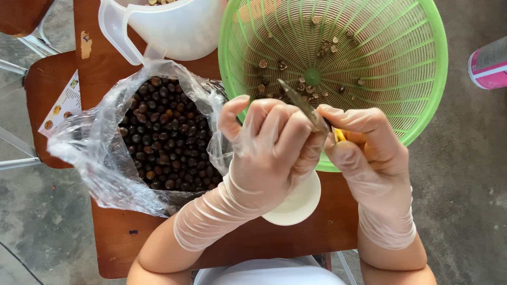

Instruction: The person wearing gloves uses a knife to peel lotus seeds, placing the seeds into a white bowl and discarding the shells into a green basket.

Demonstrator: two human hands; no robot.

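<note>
Both gloved hands raised together over green basket (422, 68) rim. Left hand (272, 150) curled tight, contents hidden. Right hand (364, 148) clenched on knife (303, 105), blade pointing up-left. Bag of seeds (163, 132) at left.

An informal food-preparation spot, apparently a yard or a work area in a home. A worn reddish-brown wooden table (113, 240) stands on stained bare grey concrete floor (465, 158). On it sit a crumpled clear plastic bag of dark brown round seeds (166, 134), a slotted lime-green plastic colander (369, 47) holding husk fragments, and a white plastic jug (174, 24).
</note>
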